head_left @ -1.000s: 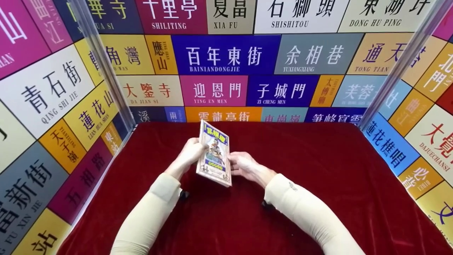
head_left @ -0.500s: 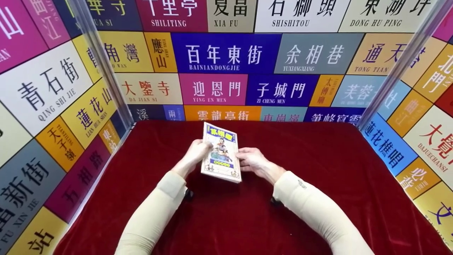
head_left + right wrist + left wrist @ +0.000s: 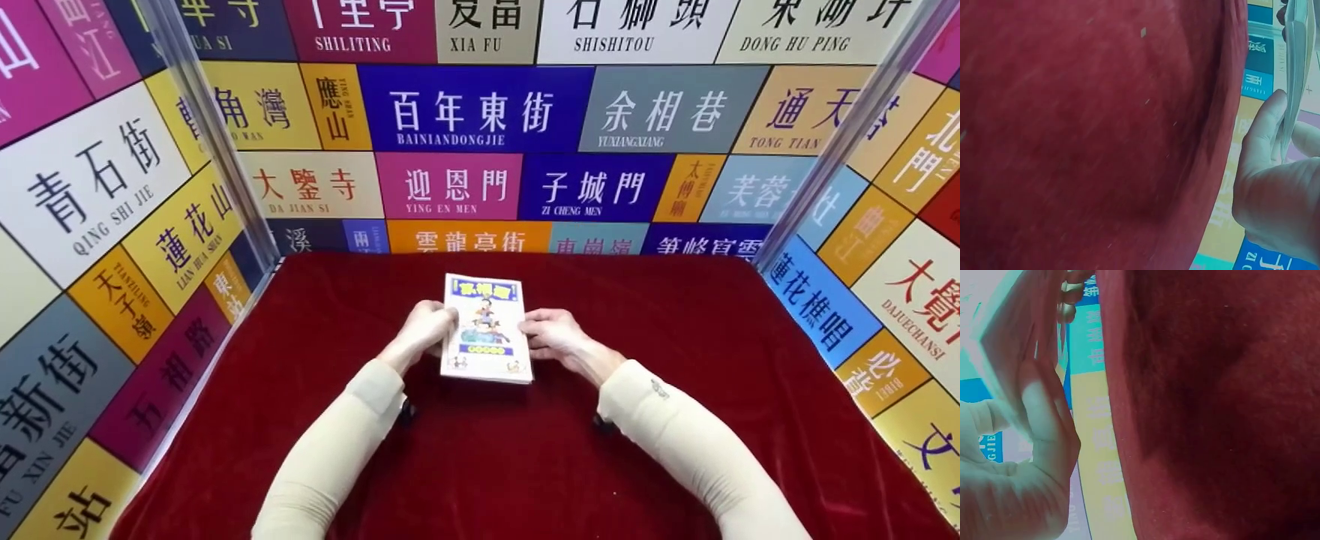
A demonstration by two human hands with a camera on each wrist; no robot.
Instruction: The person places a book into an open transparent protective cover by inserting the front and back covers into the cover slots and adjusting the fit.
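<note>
A small book (image 3: 487, 326) with a white cover, blue bands, yellow lettering and a cartoon figure is held up above the red cloth, its front towards the head view. My left hand (image 3: 427, 327) grips its left edge, thumb on the cover. On the opposite edge, my right hand (image 3: 559, 337) pinches it between thumb and fingers. In the left wrist view the left hand (image 3: 1044, 455) is bent around a corner of the book (image 3: 1013, 343). The right wrist view shows page edges of the book (image 3: 1296, 73) between the thumb and fingers of the right hand (image 3: 1280, 197).
A dark red velvet cloth (image 3: 480, 465) covers the table. Upright panels with colourful lettered signs (image 3: 480, 112) stand behind and at both sides. Clear corner posts (image 3: 217, 142) join them at the back left and back right.
The book has moved slightly right and turned from a tilted, angled pose to face the head view nearly upright. Both hands have shifted right with it, still holding its edges.
</note>
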